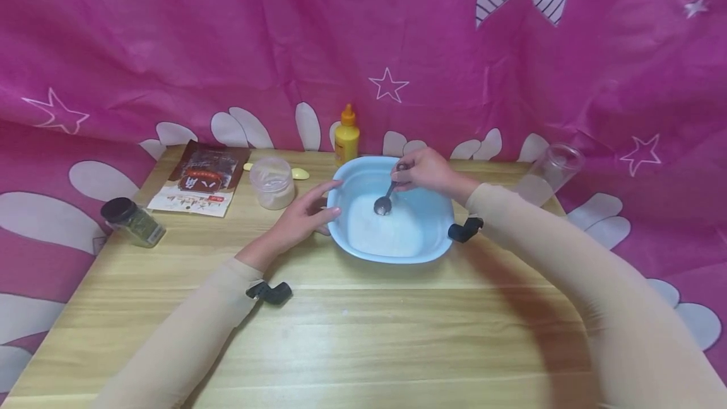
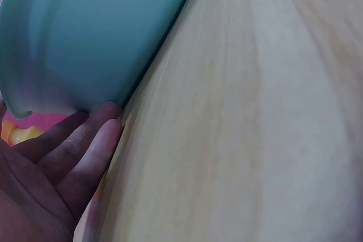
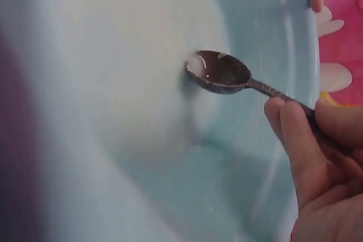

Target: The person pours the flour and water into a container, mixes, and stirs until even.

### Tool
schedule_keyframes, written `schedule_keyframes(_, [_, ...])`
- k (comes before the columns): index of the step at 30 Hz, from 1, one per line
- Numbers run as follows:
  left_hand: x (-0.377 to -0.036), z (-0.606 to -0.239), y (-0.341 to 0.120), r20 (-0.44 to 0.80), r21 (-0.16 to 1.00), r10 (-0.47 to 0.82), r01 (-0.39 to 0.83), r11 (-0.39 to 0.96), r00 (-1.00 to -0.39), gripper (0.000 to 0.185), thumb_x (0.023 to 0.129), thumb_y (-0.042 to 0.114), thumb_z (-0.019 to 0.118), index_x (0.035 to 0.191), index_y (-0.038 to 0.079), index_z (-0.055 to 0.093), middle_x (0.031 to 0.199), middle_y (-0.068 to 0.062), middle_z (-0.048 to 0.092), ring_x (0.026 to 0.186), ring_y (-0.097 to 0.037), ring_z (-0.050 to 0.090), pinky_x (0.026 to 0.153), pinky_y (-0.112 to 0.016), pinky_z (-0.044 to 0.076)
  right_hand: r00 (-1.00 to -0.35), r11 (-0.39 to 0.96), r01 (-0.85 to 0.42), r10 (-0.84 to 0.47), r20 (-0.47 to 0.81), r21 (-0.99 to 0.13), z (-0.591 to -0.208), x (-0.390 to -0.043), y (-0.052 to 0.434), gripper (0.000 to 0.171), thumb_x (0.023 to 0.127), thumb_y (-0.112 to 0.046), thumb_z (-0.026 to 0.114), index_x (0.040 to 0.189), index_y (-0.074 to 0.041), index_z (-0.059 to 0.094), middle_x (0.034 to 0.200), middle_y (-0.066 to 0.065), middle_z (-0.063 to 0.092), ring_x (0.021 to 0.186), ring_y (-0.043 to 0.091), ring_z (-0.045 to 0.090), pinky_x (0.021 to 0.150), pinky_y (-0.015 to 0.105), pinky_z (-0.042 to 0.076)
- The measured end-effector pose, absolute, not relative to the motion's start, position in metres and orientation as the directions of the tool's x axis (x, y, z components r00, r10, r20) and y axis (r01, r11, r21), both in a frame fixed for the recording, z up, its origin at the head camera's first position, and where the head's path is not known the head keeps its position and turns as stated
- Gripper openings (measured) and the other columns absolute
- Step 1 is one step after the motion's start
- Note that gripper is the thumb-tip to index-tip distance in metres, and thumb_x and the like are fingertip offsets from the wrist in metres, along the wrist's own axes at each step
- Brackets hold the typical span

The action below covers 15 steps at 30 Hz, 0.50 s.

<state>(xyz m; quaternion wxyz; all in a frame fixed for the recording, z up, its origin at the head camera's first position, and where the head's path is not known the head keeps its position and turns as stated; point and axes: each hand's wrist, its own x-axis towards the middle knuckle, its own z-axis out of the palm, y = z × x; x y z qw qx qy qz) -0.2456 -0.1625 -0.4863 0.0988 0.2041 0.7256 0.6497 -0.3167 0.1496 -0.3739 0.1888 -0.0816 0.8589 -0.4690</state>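
Just inside the light blue plastic basin (image 1: 437,207), the metal spoon (image 1: 384,202) dips its rounded bowl into white powder (image 1: 386,232), its thin handle pinched by the curled fingers of the right hand (image 1: 428,172) above the far rim. Alongside, the left hand (image 1: 303,216) lies with fingers straight, touching the basin's smooth outer wall on the pale wood-grain table (image 1: 369,333).

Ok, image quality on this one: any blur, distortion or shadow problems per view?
Head view: sharp, even light, wide-angle bending at the table edges. Left wrist: basin wall too close, soft. Right wrist: spoon fairly sharp, the near basin blurred, with a dark shadow at left.
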Motion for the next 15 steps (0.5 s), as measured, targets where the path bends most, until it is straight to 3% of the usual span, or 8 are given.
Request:
schedule_keyframes(3, [-0.243,-0.485,-0.163,0.125,0.984,0.420,0.167,0.065,-0.899,0.065,0.111,0.017,0.072,0.171,0.023,0.046,0.153,-0.030,0.059,0.122,-0.044,0.072,0.082,-0.051,0.071,-0.875,0.533,0.036,-0.392,-0.284,-0.845,-0.375,-0.312,0.142,0.026,0.104,-0.005,0.079,0.125,0.010,0.077,0.111,0.018,0.077,0.098,0.025,0.082,0.097,0.044,0.067])
schedule_keyframes(10, [-0.244,-0.487,-0.165,0.118,0.985,0.424,0.160,0.065,-0.898,0.065,0.111,0.018,0.071,0.171,0.023,0.046,0.156,-0.029,0.057,0.126,-0.046,0.070,0.084,-0.055,0.070,-0.720,0.566,-0.059,-0.595,-0.357,-0.823,-0.378,-0.303,0.138,0.019,0.103,-0.004,0.079,0.115,0.011,0.078,0.101,0.017,0.081,0.094,0.027,0.084,0.091,0.043,0.070])
schedule_keyframes(15, [-0.245,-0.487,-0.163,0.117,0.984,0.426,0.163,0.073,-0.897,0.065,0.111,0.020,0.072,0.171,0.024,0.047,0.155,-0.027,0.058,0.127,-0.045,0.070,0.085,-0.057,0.070,-0.735,0.680,-0.205,-0.582,-0.348,-0.704,-0.370,-0.307,0.151,0.015,0.103,-0.006,0.077,0.108,0.008,0.079,0.093,0.013,0.080,0.088,0.024,0.084,0.085,0.036,0.071])
